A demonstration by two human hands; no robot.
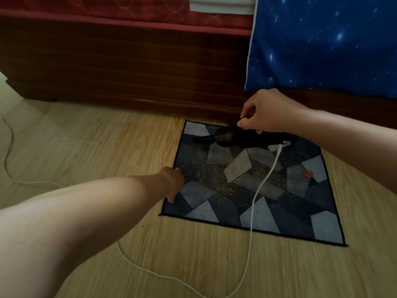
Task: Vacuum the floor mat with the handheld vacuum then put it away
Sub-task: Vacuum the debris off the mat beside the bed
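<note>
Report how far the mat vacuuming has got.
Barely started. Done: the right hand grips the handheld vacuum at the floor mat, near its far edge. In hand: the left hand rests on its left edge. Left: crumbs cover the middle; putting away not yet done.

**Matt cloth, polished wood, dark plastic**

At 4 o'clock the grey-and-blue patchwork cloth floor mat (322, 222) looks matt and short-piled, with a black bound edge. Gritty yellowish crumbs (223, 188) speckle its middle. On its far edge the black plastic handheld vacuum (227, 137) has a smooth shell with a dull sheen and a yellow plastic button (244, 119). The thin white cord (251, 211) looks smooth and rubbery. The pale wood-grain floor (193, 265) at 6 o'clock is smooth and softly shiny. At 11 o'clock the dark brown wooden bed frame (129, 67) is polished and reflective, and the red quilted mattress (107, 7) above it is stitched cloth. At 1 o'clock the blue star-print cloth (322, 44) hangs smooth and matt.
</note>
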